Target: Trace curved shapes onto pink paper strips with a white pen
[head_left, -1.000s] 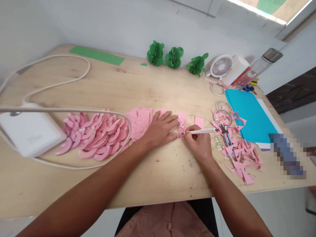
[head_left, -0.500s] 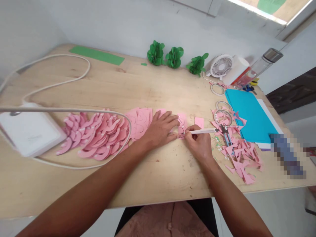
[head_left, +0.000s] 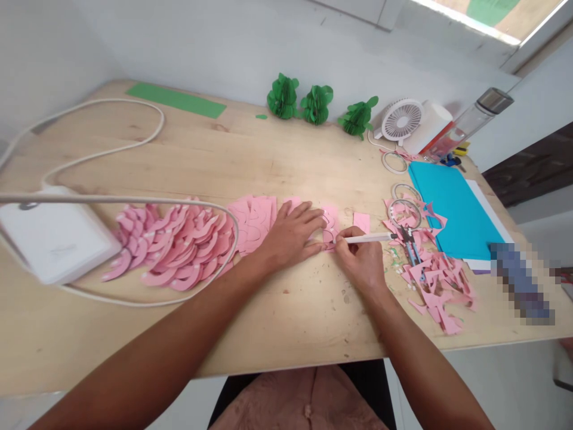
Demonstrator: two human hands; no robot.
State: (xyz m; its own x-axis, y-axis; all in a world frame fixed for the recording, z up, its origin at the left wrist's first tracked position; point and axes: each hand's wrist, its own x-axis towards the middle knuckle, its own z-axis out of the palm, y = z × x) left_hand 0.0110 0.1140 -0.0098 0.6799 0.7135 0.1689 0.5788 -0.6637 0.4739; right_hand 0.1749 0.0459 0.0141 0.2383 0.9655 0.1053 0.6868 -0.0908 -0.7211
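Here, white pen clamped in right fingers, outlined pink paper at left fingers, spread apart.

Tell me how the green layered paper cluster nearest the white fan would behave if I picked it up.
The green layered paper cluster would probably feel light for its size, as it looks made of thin sheets. Its loose, fanned-out lobes suggest it would flex, and a tight grip might crease them.
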